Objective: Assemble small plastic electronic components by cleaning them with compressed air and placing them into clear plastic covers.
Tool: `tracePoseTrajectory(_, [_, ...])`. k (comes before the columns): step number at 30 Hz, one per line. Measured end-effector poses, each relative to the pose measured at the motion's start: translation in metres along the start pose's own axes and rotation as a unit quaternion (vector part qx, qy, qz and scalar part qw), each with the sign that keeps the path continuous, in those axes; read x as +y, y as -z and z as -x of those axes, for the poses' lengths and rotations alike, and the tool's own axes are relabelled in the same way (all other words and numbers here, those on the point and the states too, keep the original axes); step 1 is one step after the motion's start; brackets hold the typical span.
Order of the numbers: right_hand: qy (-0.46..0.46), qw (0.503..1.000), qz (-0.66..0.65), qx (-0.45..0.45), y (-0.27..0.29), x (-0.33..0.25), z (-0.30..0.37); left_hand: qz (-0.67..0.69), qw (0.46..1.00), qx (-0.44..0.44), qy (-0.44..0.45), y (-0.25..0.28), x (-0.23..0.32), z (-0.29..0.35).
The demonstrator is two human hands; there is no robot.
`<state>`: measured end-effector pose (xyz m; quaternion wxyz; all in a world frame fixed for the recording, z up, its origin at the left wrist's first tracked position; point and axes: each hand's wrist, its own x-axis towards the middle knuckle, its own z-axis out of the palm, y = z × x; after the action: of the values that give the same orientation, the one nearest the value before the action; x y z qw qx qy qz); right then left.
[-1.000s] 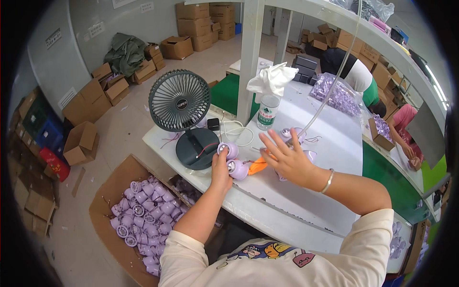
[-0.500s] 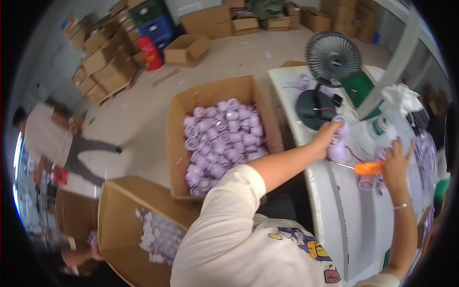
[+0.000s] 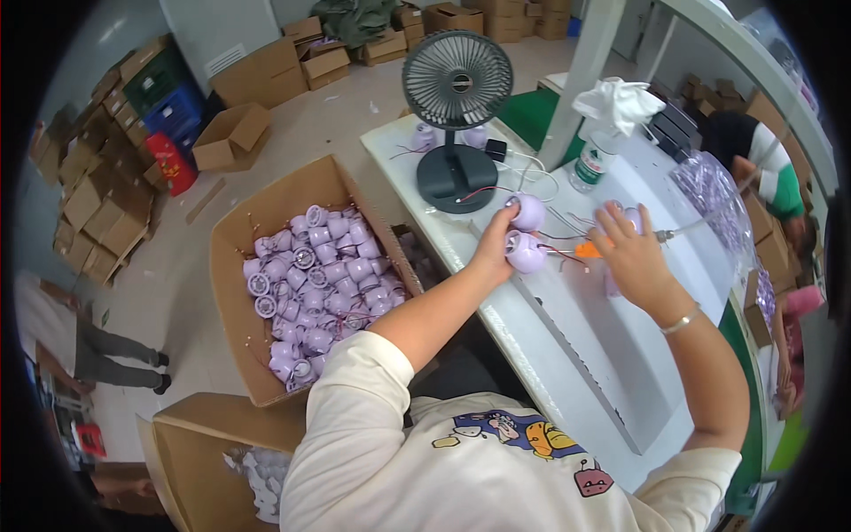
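My left hand [image 3: 493, 252] grips two pale purple round plastic housings, an upper housing [image 3: 529, 213] and a lower housing [image 3: 526, 254], with thin red and dark wires trailing from them. Over the handle of an orange tool [image 3: 587, 249] lies my right hand [image 3: 631, 262], fingers bent around it. The tool's thin metal shaft points left and meets the lower housing. A clear hose with a metal fitting [image 3: 664, 236] shows just right of this hand. Another purple housing [image 3: 633, 218] peeks out behind its fingers, and one more is partly hidden below it.
A black fan [image 3: 457, 84] stands on the white table [image 3: 567, 355], with a bottle [image 3: 589, 167] behind my hands. To the left, a carton [image 3: 232, 355] holds many purple housings; another carton [image 3: 168, 461] is nearer. One person stands at left, another bends at far right.
The view has swung right. My left hand still holds the housings; the tool's shaft has come up to the lower one. My right hand's spread fingers now bend over the orange tool.
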<state>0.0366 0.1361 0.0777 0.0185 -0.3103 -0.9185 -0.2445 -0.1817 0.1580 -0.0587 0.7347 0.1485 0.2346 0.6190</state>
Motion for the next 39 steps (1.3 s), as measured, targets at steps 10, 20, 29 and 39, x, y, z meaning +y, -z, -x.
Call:
tracePoseTrajectory(10, [-0.018,0.994,0.065,-0.082,-0.031,0.021,-0.002,-0.106,0.988,-0.013,-0.113,-0.009,-0.003,0.019])
tracePoseTrajectory(20, [0.005,0.999,0.041,0.03,0.073,0.017,0.062,-0.242,0.92,-0.02,-0.307,-0.004,0.009,0.059])
tracePoseTrajectory(29, [-0.014,0.989,-0.126,-0.071,0.112,-0.008,0.089,-0.459,0.832,-0.05,-0.306,0.003,-0.016,0.047])
tracePoseTrajectory(39, [-0.14,0.958,-0.221,-0.118,0.147,0.0,0.105,-0.061,0.992,-0.115,0.002,-0.01,-0.015,0.063])
